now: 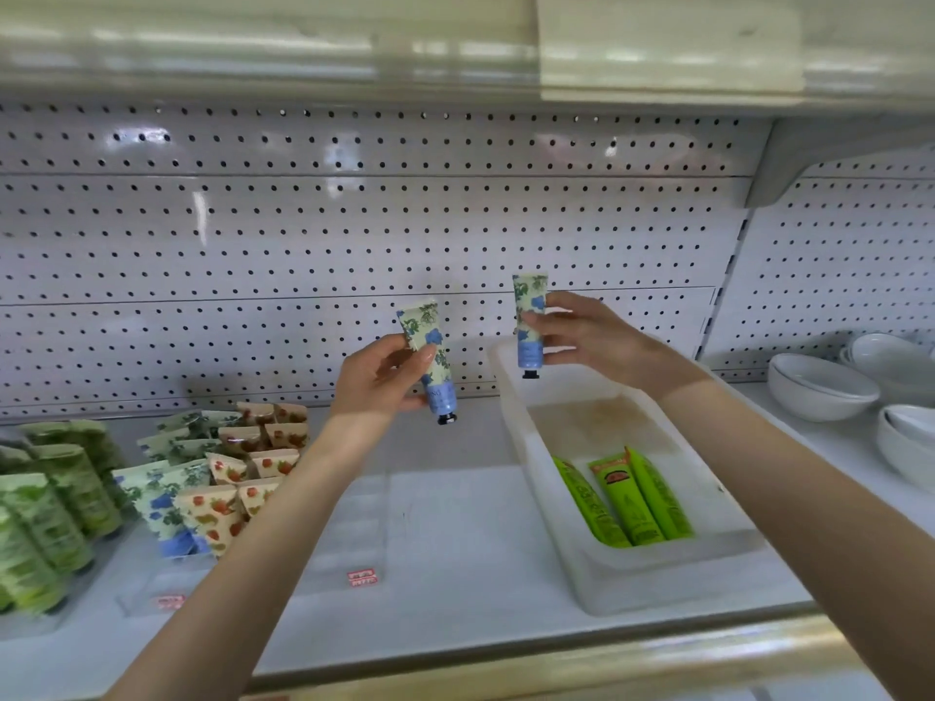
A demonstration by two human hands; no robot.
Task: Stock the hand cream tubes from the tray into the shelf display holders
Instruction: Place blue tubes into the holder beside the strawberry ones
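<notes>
Blue-flowered hand cream tubes are held up over the shelf [455, 548], one in each hand. The left hand [384, 376] pinches the left tube [439, 369] between thumb and fingers, just left of the white plastic tray [632, 584]. This tube leans, black cap lowest. The right hand [582, 336] pinches the right tube [530, 346] above the tray's far end, upright, cap down. The hands are apart and the tubes do not touch.

Inside the tray, at its near end, lime-green tubes [627, 498] lie flat, lengthwise. Well left of the tray, clear display holders [146, 591] carry standing tubes, crimped ends up. The matching blue-flowered row [162, 503] stands between a strawberry-print row [227, 498] and a green row [50, 523]. It lies lower than both hands and away from the tray, so the left hand is nearer and likely places first. White bowls [819, 387] sit right of the tray.
</notes>
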